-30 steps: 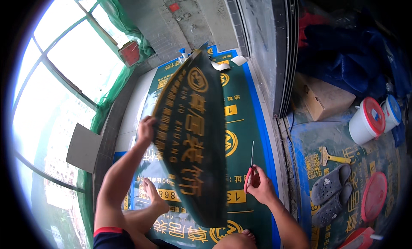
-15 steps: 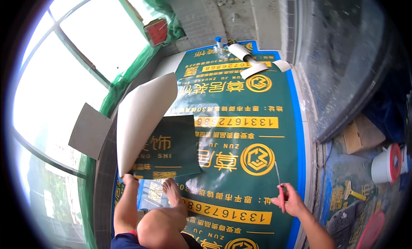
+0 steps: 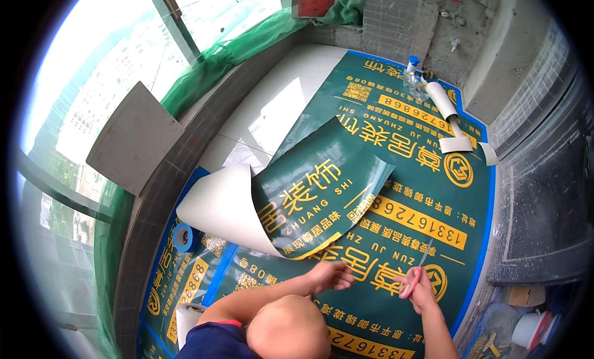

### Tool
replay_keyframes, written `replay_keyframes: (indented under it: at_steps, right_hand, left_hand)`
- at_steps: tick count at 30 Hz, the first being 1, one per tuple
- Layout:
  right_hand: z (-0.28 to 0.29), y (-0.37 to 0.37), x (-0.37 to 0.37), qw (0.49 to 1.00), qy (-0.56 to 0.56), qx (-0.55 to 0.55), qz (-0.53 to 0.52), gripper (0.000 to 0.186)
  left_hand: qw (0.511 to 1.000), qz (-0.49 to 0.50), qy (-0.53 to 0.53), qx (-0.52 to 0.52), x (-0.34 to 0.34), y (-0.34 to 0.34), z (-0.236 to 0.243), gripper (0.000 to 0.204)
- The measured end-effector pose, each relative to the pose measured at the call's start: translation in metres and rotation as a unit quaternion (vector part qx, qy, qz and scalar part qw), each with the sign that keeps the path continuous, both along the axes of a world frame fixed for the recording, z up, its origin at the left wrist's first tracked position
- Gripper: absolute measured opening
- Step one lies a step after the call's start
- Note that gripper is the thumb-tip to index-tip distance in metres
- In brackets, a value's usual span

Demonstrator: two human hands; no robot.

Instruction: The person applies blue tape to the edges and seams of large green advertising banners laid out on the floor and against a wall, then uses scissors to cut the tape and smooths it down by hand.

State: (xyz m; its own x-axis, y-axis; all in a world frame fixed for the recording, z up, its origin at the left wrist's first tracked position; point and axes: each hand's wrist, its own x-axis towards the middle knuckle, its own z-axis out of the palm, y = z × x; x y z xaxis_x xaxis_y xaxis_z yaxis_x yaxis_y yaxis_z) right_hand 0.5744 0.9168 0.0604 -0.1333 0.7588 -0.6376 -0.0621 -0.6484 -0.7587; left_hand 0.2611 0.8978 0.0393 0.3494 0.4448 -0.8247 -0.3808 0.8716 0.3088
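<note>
My left hand (image 3: 331, 273) hangs with loosely curled, separated fingers below a loose green sheet (image 3: 309, 204) with yellow printing. The sheet's white underside (image 3: 219, 207) shows where it curls over on the left. My right hand (image 3: 419, 292) holds scissors (image 3: 413, 280) with red handles, blades pointing away from me, over green protective sheeting (image 3: 396, 223) taped to the floor with blue tape. A blue tape roll (image 3: 184, 237) lies left of the loose sheet, and a white roll (image 3: 187, 319) is partly hidden beside my left arm.
White floor tiles (image 3: 266, 99), a board (image 3: 133, 136) leaning by green netting (image 3: 229, 46) at the windows, paper scraps (image 3: 456, 143), a paper roll (image 3: 440, 100) and a blue-topped bottle (image 3: 411, 71) at the back. Right, past the door track, white buckets (image 3: 529, 331) and a cardboard box (image 3: 526, 295).
The loose sheet has gone from upright in my left hand to lying curled on the floor. My left hand has let it go and moved right. The view has turned leftward.
</note>
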Motion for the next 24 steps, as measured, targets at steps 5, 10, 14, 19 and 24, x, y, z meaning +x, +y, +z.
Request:
replay_keyframes:
  at_steps: [5, 10, 14, 19, 24]
  right_hand:
    - [-0.044, 0.072, -0.133, 0.994, -0.108, -0.033, -0.005, 0.041]
    - [-0.092, 0.127, -0.219, 0.922, -0.371, 0.110, 0.030, 0.054]
    - [-0.120, 0.189, -0.245, 0.904, -0.404, 0.136, 0.032, 0.055]
    - [-0.016, 0.307, -0.303, 0.884, -0.382, 0.248, 0.106, 0.054]
    - [0.086, 0.401, -0.331, 0.854, -0.379, 0.320, 0.160, 0.057]
  left_hand:
    - [0.593, -0.228, 0.584, 0.505, -0.099, 0.035, 0.024, 0.040]
    - [0.540, -0.376, 0.678, 0.327, -0.212, 0.006, 0.043, 0.060]
    - [0.562, -0.389, 0.621, 0.383, -0.249, 0.005, 0.045, 0.068]
    - [0.606, -0.365, 0.532, 0.466, -0.300, 0.094, 0.043, 0.096]
    - [0.655, -0.499, 0.360, 0.439, -0.321, 0.216, 0.057, 0.099]
